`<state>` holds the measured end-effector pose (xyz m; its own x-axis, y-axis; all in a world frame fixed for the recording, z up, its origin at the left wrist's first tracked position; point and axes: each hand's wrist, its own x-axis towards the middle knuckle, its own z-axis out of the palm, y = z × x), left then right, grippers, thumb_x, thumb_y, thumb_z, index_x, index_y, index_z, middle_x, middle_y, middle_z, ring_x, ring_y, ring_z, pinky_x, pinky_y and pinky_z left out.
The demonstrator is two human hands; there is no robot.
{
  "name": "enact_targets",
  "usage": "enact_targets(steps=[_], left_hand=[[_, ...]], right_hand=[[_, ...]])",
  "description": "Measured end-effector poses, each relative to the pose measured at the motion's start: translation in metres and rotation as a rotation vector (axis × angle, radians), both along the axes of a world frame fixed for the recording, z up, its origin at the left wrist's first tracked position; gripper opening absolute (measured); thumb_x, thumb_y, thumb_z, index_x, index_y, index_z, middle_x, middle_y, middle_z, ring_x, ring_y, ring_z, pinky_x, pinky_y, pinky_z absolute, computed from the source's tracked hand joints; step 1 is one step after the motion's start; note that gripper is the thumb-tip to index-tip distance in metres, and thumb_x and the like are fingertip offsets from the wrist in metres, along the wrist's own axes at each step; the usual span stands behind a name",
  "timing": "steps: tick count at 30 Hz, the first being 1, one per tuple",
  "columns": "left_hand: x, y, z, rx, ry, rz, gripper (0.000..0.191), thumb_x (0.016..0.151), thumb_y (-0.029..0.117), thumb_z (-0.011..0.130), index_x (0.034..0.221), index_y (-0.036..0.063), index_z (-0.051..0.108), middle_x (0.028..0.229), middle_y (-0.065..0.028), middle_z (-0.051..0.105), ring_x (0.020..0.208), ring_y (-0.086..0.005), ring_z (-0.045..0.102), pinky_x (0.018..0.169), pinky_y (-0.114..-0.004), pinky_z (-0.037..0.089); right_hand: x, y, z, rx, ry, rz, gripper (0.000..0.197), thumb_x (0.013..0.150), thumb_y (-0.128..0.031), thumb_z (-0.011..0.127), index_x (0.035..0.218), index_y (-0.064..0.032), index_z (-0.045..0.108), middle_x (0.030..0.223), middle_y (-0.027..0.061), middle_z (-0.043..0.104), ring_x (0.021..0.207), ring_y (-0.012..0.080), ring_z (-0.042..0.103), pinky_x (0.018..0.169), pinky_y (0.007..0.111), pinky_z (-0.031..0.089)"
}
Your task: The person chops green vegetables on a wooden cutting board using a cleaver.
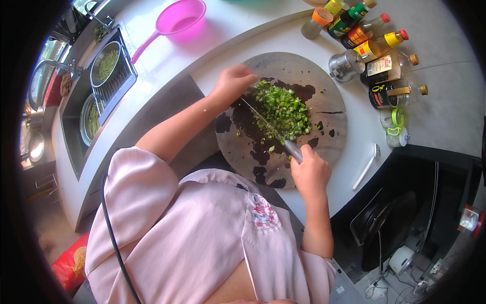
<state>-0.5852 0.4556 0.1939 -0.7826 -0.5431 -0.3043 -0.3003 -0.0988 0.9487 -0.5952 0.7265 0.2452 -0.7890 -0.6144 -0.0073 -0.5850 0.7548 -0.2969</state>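
My right hand (311, 169) grips the grey handle of a kitchen knife (292, 149). The blade slants up and left across a round wooden chopping board (326, 91), seen nearly edge-on. Against the blade's far side lies a pile of chopped green vegetable (284, 108), perhaps peppers. My left hand (234, 81) hovers at the board's upper left, close to the knife's tip, with its fingers bent and slightly blurred. Whether it touches the blade cannot be made out. Small green bits and dark wet patches dot the board, which has a crack at its right side.
Several sauce bottles (376, 45) and a metal-topped jar (346, 65) line the wall. A white brush (366, 167) lies right of the board, near a dark hob area (410, 167). Left are a pink ladle (182, 19), a sink (72, 133) and a bowl of green pieces (107, 64).
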Motion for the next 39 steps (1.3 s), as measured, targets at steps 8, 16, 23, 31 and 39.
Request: enact_targets(steps=[8,16,23,31,39], left_hand=[[0.007,0.004,-0.001,-0.045,0.005,0.069,0.016,0.083,0.019,0.067,0.078,0.0053,0.06,0.06,0.0051,0.049,0.051,-0.0034,0.039,0.045,-0.021,0.028],[0.013,0.01,-0.01,-0.077,0.02,0.082,0.016,0.083,0.019,0.067,0.078,0.0053,0.059,0.06,0.0059,0.049,0.049,-0.0031,0.038,0.044,-0.021,0.027],[0.003,0.015,-0.022,-0.082,0.039,0.103,0.017,0.083,0.018,0.067,0.077,0.0048,0.059,0.06,0.005,0.05,0.05,-0.0031,0.04,0.043,-0.021,0.028],[0.019,0.022,-0.019,-0.11,0.095,0.067,0.016,0.083,0.017,0.066,0.077,0.0045,0.06,0.06,0.0048,0.051,0.05,-0.0032,0.04,0.045,-0.021,0.03],[0.015,0.03,-0.017,-0.068,-0.025,0.051,0.021,0.078,0.022,0.066,0.082,0.0022,0.063,0.071,-0.0042,0.061,0.065,-0.0117,0.055,0.062,-0.028,0.045]], right_hand=[[0.007,0.004,-0.002,0.036,0.023,0.031,0.021,0.071,-0.017,0.068,0.076,-0.0084,0.05,0.07,0.0109,0.061,0.063,0.0329,0.062,0.056,0.045,0.048],[0.007,0.009,-0.017,-0.043,-0.011,-0.012,0.016,0.071,-0.016,0.067,0.077,-0.0089,0.053,0.067,0.0124,0.06,0.064,0.0368,0.06,0.058,0.048,0.046],[-0.024,0.019,-0.022,-0.067,0.122,0.078,0.018,0.068,-0.012,0.068,0.074,-0.0081,0.051,0.068,0.01,0.06,0.062,0.0334,0.06,0.056,0.044,0.047],[-0.008,0.022,-0.025,-0.056,0.104,0.093,0.023,0.066,-0.015,0.071,0.076,-0.0094,0.051,0.07,0.0086,0.059,0.063,0.0317,0.06,0.055,0.044,0.047],[-0.027,0.029,-0.025,-0.042,0.185,0.085,0.022,0.065,-0.012,0.07,0.073,-0.0097,0.049,0.067,0.0079,0.058,0.061,0.031,0.059,0.054,0.044,0.046]])
